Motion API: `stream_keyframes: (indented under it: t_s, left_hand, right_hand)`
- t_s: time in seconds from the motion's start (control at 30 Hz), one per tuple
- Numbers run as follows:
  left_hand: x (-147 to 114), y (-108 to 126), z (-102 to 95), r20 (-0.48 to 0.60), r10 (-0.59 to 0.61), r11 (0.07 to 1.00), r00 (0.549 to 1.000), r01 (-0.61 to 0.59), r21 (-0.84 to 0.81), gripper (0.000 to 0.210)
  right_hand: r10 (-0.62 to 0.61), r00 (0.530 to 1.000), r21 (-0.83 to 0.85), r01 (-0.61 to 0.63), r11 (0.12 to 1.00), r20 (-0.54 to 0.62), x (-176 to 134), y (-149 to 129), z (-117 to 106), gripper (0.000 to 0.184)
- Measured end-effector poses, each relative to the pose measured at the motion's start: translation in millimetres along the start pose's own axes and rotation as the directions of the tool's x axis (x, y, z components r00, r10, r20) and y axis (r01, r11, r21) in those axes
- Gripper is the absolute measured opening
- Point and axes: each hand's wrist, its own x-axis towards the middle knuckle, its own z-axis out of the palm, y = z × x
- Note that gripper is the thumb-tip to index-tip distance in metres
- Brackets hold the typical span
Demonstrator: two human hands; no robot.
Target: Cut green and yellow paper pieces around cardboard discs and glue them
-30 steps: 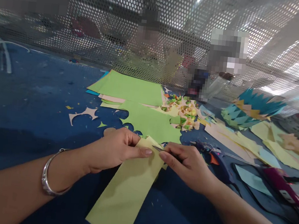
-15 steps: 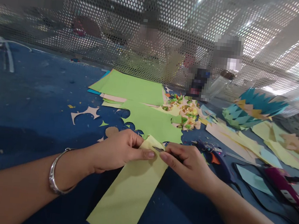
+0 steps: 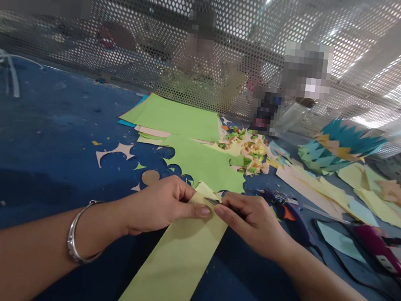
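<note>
A long pale yellow-green paper strip slants from my fingers down to the near table edge. My left hand, wearing a silver bangle, pinches the strip near its far end, thumb on top. In my right hand is a small pointed metal tool; its tip lies over the strip, and the rest is hidden by my fingers. The two thumbs nearly meet. Just beyond them lies a green paper sheet with round bites cut from its edges.
Stacked coloured paper and a heap of small paper pieces lie further back. To the right are a blue glue gun, a magenta device with a dark cord and a teal paper crown. A perforated metal screen bounds the blue table.
The strip and my left hand have shifted very slightly to the right. My right hand and the metal tip stay almost in place.
</note>
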Motion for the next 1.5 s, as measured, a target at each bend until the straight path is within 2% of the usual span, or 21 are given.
stream_keyframes:
  t_s: [0.3,0.43,0.9,1.03,1.2,1.5]
  left_hand:
    - [-2.2,5.6,0.0,-0.104,-0.087,0.994,0.991,0.093,0.052,0.027]
    - [-1.6,5.6,1.3,-0.116,-0.071,0.994,0.991,0.08,0.071,0.03]
    - [0.2,-1.8,-0.4,-0.071,0.016,0.989,0.997,-0.006,0.146,0.035]
    - [0.1,-3.4,-1.0,-0.038,0.018,0.992,0.999,-0.013,0.126,0.033]
    - [0.1,-4.0,-1.3,-0.046,-0.003,0.99,0.999,0.01,0.144,0.035]
    - [0.6,-5.1,0.5,-0.027,-0.028,0.997,0.999,0.03,0.068,0.036]
  right_hand:
    - [0.018,1.0,0.005,-0.018,1.0,-0.011,-0.6,0.5,0.1,0.043]
    - [0.022,1.0,-0.006,-0.022,1.0,-0.003,-0.1,1.2,-0.7,0.044]
    - [0.034,0.999,0.005,-0.034,0.999,0.015,1.3,-1.9,0.8,0.045]
    - [0.028,1.0,0.0,-0.028,1.0,0.012,1.5,-2.4,0.7,0.045]
    - [0.01,1.0,-0.004,-0.01,1.0,0.012,0.4,-1.3,1.0,0.043]
    - [0.006,1.0,0.003,-0.006,1.0,0.007,-0.5,-3.0,2.1,0.043]
